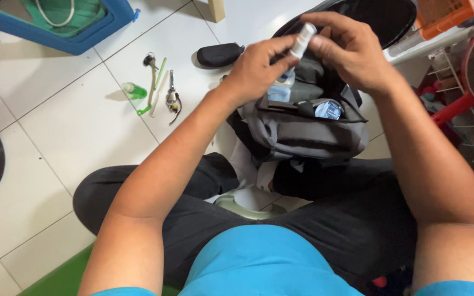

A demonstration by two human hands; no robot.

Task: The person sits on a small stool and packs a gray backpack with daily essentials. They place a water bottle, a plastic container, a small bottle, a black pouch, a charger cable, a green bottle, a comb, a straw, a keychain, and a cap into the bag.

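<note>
I am holding the small white bottle tight with my left hand and right hand over the open grey bag, and I think it is going in next.

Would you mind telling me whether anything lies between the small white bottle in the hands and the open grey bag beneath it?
Nothing visible does. The small white bottle is held by both the left hand and right hand directly above the open grey bag, whose mouth shows only its own contents.
</note>
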